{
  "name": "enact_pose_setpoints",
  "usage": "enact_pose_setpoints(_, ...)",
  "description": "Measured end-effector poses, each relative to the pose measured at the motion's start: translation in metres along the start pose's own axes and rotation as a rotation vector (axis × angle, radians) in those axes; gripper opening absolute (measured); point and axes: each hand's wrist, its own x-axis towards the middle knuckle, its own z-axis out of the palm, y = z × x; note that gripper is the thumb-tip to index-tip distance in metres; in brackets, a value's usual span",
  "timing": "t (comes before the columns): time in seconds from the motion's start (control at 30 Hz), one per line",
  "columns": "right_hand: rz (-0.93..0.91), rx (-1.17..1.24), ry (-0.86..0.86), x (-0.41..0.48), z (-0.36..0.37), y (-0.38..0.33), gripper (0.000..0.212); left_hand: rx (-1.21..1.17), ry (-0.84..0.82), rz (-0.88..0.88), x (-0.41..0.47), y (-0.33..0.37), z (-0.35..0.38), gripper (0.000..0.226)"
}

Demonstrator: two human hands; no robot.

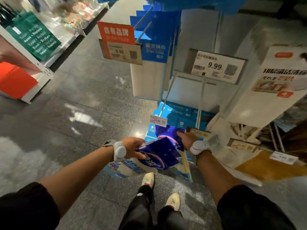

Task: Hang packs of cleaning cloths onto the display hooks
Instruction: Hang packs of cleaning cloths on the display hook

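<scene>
Fingers (140, 155) of the left hand (132, 145) curl round the upper left edge of the pack of cleaning cloths (160, 155), gripping it. The right hand (187, 140) is against the pack's upper right corner; its fingers are hidden behind the blue header, so I can't tell the grip. The pack sits between the two hands, held low in front of the body, tilted, above the shoes (148, 179). It is off any hook. Each wrist carries a white band (119, 151).

The floor (79, 100) is grey speckled stone tile with glare spots. This is a shop aisle. The display rack (199, 30) stands ahead and to the right, white backing. A metal hook arm (166, 95) slopes down to a small price tag (157, 121) reading 14.90. A larger tag (216, 66) reads 9.99. An orange sign (116, 33) with white characters hangs top centre. Hanging packs (152, 52) with blue headers and white cloth fill the upper hooks. Blue boxes (182, 113) are stacked at the rack's foot. On the left is a white shelf (46, 70) with green bags (34, 35) and an orange box (15, 82).

The held pack has a dark blue glossy header with a pink curved line and white lettering, unreadable from blur. White cloth shows through clear wrap below, with light blue print at the bottom edge.
</scene>
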Motion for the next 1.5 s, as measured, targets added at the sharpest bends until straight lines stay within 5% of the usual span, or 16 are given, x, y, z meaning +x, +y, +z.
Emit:
enact_pose_setpoints(0.07, 0.058, 0.051, 0.022, -0.001, 0.005, -0.004, 0.025, -0.009, -0.043, 0.031, 0.005, -0.002, -0.005, 0.042)
enact_pose_setpoints(0.2, 0.149, 0.294, 0.084, 0.02, 0.025, -0.012, 0.048, -0.018, -0.085, 0.041, 0.021, -0.022, -0.019, 0.042)
enact_pose_setpoints(0.4, 0.087, 0.502, 0.05, 0.03, 0.048, -0.031, 0.021, -0.024, -0.144, 0.027, 0.036, -0.047, -0.038, 0.044)
enact_pose_setpoints(0.6, 0.067, 0.512, 0.027, 0.12, 0.051, 0.029, 0.053, -0.078, -0.149, 0.01, 0.041, -0.063, -0.051, 0.042)
enact_pose_setpoints(0.83, 0.146, 0.564, 0.18, 0.037, 0.059, -0.058, 0.018, -0.209, -0.129, -0.027, 0.039, -0.083, -0.05, 0.039)
enact_pose_setpoints(1.03, 0.177, 0.358, 0.158, 0.042, 0.057, -0.063, 0.046, -0.386, -0.094, -0.063, 0.03, -0.091, -0.05, 0.044)
enact_pose_setpoints(1.3, 0.095, 0.618, 0.196, 0.065, 0.06, -0.076, 0.022, -0.52, -0.049, -0.106, 0.027, -0.098, -0.048, 0.051)
enact_pose_setpoints(1.5, 0.024, 0.561, 0.276, 0.064, 0.054, -0.102, 0.038, -0.665, -0.018, -0.154, 0.022, -0.108, -0.044, 0.043)
